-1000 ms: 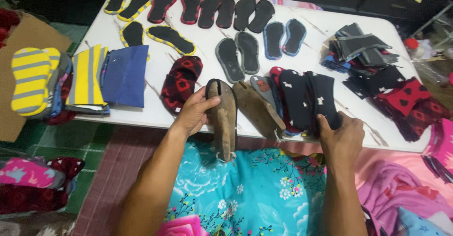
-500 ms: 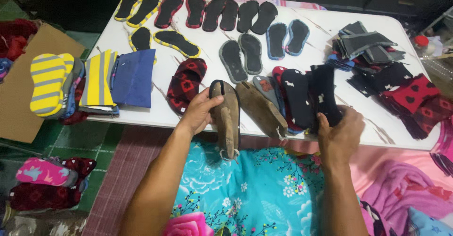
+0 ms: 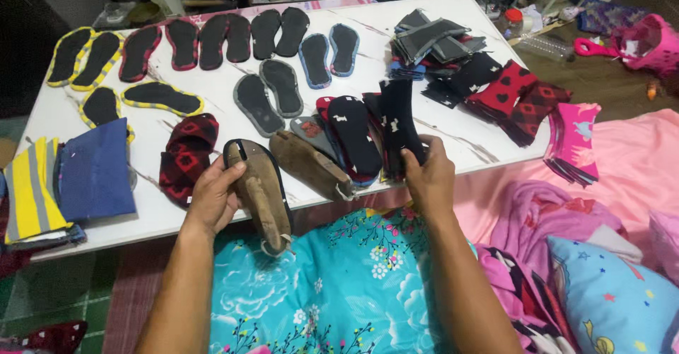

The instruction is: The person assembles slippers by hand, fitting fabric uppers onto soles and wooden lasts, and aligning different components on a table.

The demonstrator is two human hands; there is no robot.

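Observation:
My left hand point(image 3: 213, 197) grips a brown slipper point(image 3: 262, 191) with a black sole edge, holding it over the front edge of the white table point(image 3: 453, 135). A second brown slipper point(image 3: 310, 164) lies just to its right on the table. My right hand point(image 3: 427, 176) holds a black fabric slipper piece point(image 3: 400, 119) with small white figures, standing it upright beside a stack of similar dark pieces point(image 3: 352, 136).
Rows of black soles point(image 3: 212, 39) with coloured rims cover the table's far side. A red-and-black slipper point(image 3: 185, 154), a blue fabric pile point(image 3: 95, 173) and yellow-striped fabric point(image 3: 28, 188) lie at left; dark and red fabric stacks point(image 3: 488, 85) at right. Turquoise floral cloth point(image 3: 339, 283) covers my lap.
The view has shifted, so the table sits more to the left and centre. Both hands keep their hold; the brown slipper has tilted slightly.

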